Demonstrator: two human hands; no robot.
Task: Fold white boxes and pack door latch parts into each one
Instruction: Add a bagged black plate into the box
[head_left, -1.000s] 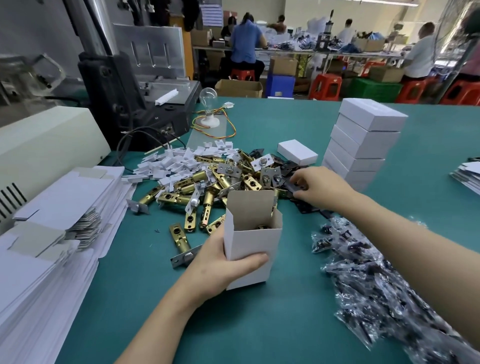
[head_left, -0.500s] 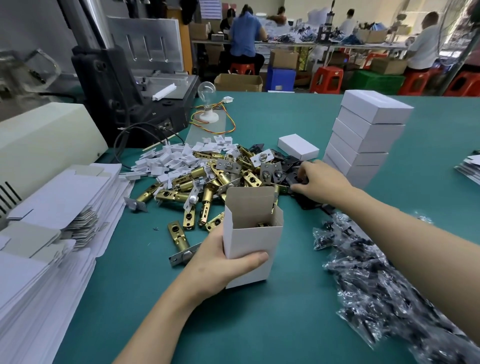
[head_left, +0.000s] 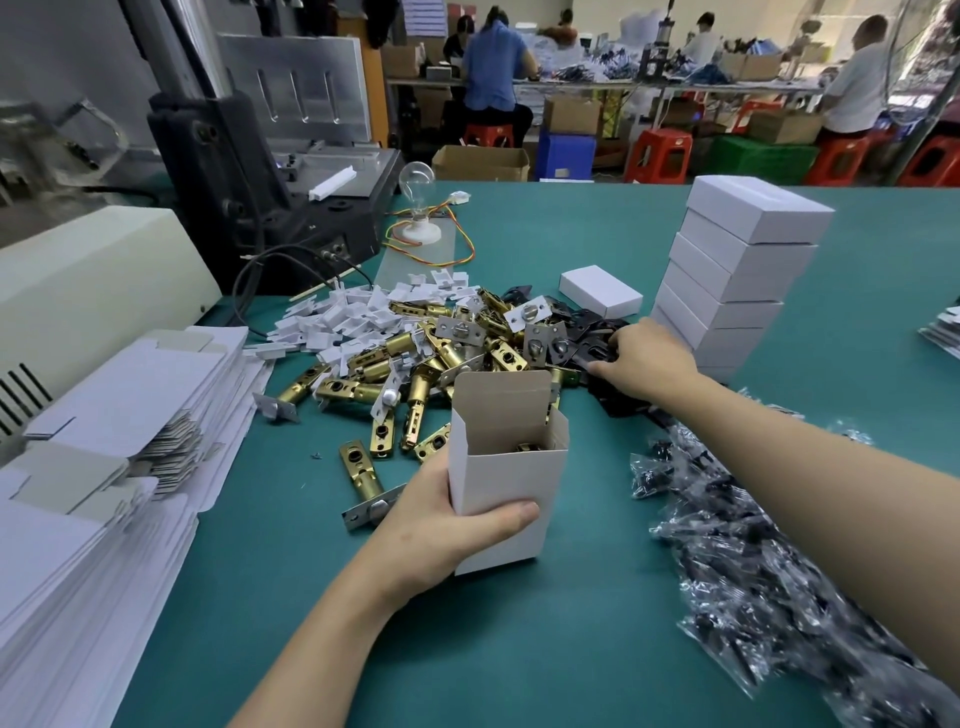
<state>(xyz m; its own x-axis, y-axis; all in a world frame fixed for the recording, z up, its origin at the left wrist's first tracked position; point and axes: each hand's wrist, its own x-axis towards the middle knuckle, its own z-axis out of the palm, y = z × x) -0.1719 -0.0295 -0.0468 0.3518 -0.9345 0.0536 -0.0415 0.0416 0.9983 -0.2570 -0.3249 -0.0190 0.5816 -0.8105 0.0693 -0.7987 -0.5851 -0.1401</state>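
The teal counter is bare nearest the person. On it stands the open white box, upright, flap raised at its back. The left hand grasps it, thumb across the front. A brass piece shows inside.

Right of the box lies a heap of clear bags holding dark parts. Left of the box, flat box blanks are stacked at the counter's edge.

Just behind the box sprawls a pile of brass latch bolts, with small white plastic pieces behind and left of it. Behind and right of the box, the right hand rests on black plates; its fingertips are hidden, so I cannot tell whether it grips one.

Farther behind the box sit one closed white box and, to its right, a leaning stack of closed boxes. Far left of the box stand a cream housing, a dark machine and a light bulb.

Beyond the counter, people sit at a long table among red stools and cardboard cartons.
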